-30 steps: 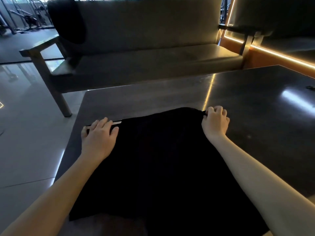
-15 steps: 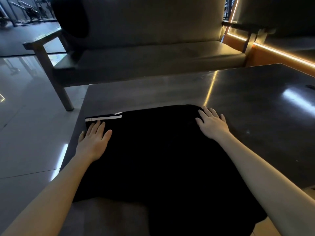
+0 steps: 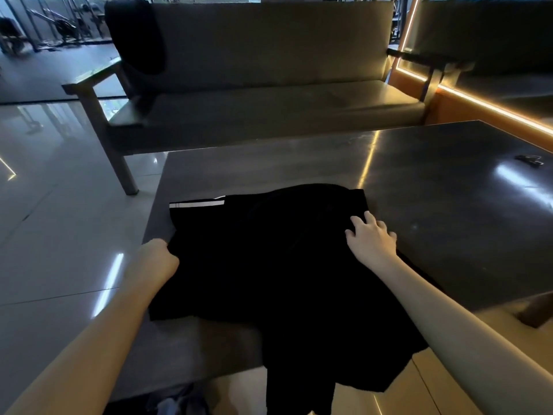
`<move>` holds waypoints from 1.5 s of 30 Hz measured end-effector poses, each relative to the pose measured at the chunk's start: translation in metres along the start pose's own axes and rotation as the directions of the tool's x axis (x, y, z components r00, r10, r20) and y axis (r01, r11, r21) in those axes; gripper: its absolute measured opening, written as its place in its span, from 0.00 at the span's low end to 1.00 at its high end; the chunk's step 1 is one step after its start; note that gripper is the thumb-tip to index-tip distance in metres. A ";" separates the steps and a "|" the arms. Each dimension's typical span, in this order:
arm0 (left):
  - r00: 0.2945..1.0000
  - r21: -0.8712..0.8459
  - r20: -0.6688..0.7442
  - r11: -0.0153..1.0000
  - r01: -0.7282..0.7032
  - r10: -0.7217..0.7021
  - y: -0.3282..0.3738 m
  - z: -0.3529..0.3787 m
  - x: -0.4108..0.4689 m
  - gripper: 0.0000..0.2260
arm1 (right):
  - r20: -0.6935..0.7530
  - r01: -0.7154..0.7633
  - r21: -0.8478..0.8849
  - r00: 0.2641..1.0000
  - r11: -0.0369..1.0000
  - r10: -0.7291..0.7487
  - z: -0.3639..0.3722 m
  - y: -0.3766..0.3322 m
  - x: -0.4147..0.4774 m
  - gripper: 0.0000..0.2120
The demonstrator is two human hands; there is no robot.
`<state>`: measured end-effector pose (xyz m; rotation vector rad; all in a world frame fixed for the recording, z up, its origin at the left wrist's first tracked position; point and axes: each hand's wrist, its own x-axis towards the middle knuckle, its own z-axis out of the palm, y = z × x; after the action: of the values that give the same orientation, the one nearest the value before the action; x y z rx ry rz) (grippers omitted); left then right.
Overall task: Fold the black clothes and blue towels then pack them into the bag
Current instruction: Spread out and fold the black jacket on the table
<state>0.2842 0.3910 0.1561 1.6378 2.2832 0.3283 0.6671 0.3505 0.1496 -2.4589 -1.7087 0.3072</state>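
A black garment (image 3: 269, 265) with a white stripe at its far left corner lies spread on the dark table (image 3: 434, 205), its near part hanging over the front edge. My left hand (image 3: 158, 257) is at the garment's left edge, fingers curled under the cloth and gripping it. My right hand (image 3: 371, 238) rests flat on the garment's right side with fingers spread. Another black cloth (image 3: 134, 34) hangs over the sofa's back at the far left. A dark bundle with some pale blue (image 3: 176, 402) shows under the table's near edge.
A grey sofa (image 3: 269, 109) with wooden arms stands just beyond the table. A small dark object (image 3: 528, 159) lies at the table's far right. Glossy tiled floor (image 3: 59, 220) spreads to the left. An orange-lit ledge runs along the right.
Both hands slid back toward me from the garment's far corners. The left hand went from flat on the cloth to gripping its left edge. The white-striped corner is now uncovered.
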 end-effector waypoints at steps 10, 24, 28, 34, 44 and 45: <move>0.963 0.040 -0.242 0.993 -0.109 0.116 0.002 0.001 -0.035 0.20 | 0.011 0.011 -0.096 1.000 0.995 -0.010 0.008 0.005 -0.024 0.24; 0.972 0.257 0.066 0.938 -0.235 0.225 -0.011 0.016 -0.059 0.26 | 0.050 0.017 0.000 0.999 1.000 -0.017 0.000 0.019 -0.056 0.26; 0.882 0.154 -0.130 0.888 -0.433 0.452 -0.002 0.020 -0.096 0.20 | -0.036 -0.027 0.149 0.999 0.988 0.032 -0.008 0.018 -0.077 0.26; 0.837 0.020 -0.002 0.837 -0.547 0.547 0.023 0.034 -0.168 0.18 | -0.005 -0.090 0.126 0.996 0.988 0.091 -0.016 0.034 -0.121 0.23; 0.930 -0.161 0.156 0.937 -0.310 0.334 0.051 0.038 -0.221 0.07 | -0.001 -0.172 0.074 0.985 0.982 0.173 -0.020 0.046 -0.154 0.21; 0.938 -0.276 0.171 0.929 -0.247 0.300 0.050 0.033 -0.220 0.05 | 0.006 -0.180 0.078 0.984 0.980 0.181 -0.021 0.047 -0.155 0.21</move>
<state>0.4061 0.1990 0.1690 1.7656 1.7783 0.4632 0.6624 0.1893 0.1738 -2.5593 -1.4455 0.3846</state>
